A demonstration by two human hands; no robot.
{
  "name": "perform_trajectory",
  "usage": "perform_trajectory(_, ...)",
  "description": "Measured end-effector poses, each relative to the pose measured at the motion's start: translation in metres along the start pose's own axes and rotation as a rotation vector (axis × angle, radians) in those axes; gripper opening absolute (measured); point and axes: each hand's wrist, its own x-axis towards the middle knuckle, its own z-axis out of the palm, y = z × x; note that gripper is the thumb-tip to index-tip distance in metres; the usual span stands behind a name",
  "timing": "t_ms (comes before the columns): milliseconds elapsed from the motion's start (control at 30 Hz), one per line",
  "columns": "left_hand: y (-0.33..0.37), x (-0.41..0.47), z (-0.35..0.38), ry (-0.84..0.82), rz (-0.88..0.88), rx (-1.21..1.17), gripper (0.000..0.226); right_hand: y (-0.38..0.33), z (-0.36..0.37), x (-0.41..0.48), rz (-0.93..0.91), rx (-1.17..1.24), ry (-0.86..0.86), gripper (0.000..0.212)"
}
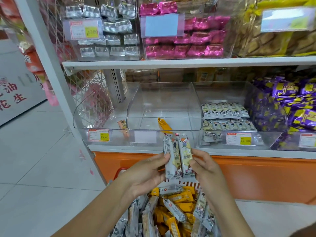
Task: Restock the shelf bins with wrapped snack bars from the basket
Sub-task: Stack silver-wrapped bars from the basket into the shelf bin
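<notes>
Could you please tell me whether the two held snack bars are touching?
Touching: head view shows the white snack bars pressed side by side between left hand and right hand.

I have one view only, the wide-angle head camera. It looks forward and down from close in front of the shelf point(188, 63), facing it nearly square, with the clear middle bin point(164, 106) at centre. The left hand point(147, 173), right hand point(206, 170) and the wrapped bars point(177, 156) they hold sit just below, the basket point(189, 184) at the bottom edge
</notes>
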Motion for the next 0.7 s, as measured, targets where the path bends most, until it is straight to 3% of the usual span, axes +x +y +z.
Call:
perform_trajectory(200,0.001,0.008,0.012,0.009,0.088,0.063,0.027,-0.004,0.002,0.001,-0.024,-0.084,0.002,0.024)
perform_trajectory(300,-0.001,0.014,0.019,0.019,0.142,0.072,0.027,-0.013,0.003,-0.002,-0.054,-0.159,-0.026,0.015)
perform_trajectory(367,-0.002,0.018,0.023,0.038,0.162,0.078,0.024,-0.016,0.004,-0.003,-0.081,-0.26,-0.027,0.037)
perform_trajectory(467,-0.001,0.026,0.028,-0.005,0.168,0.108,0.031,-0.019,0.002,0.001,-0.224,-0.514,0.107,0.061)
perform_trajectory(600,0.017,0.034,0.035,-0.064,0.225,0.169,0.041,-0.045,-0.008,0.014,-0.231,-0.593,0.212,0.062)
perform_trajectory(633,0.021,0.036,0.035,-0.021,0.273,0.261,0.038,-0.055,-0.013,0.021,-0.228,-0.602,0.227,0.059)
perform_trajectory(700,0.029,0.041,0.031,0.181,0.487,0.727,0.03,-0.081,-0.027,0.038,-0.235,-0.639,0.277,0.047)
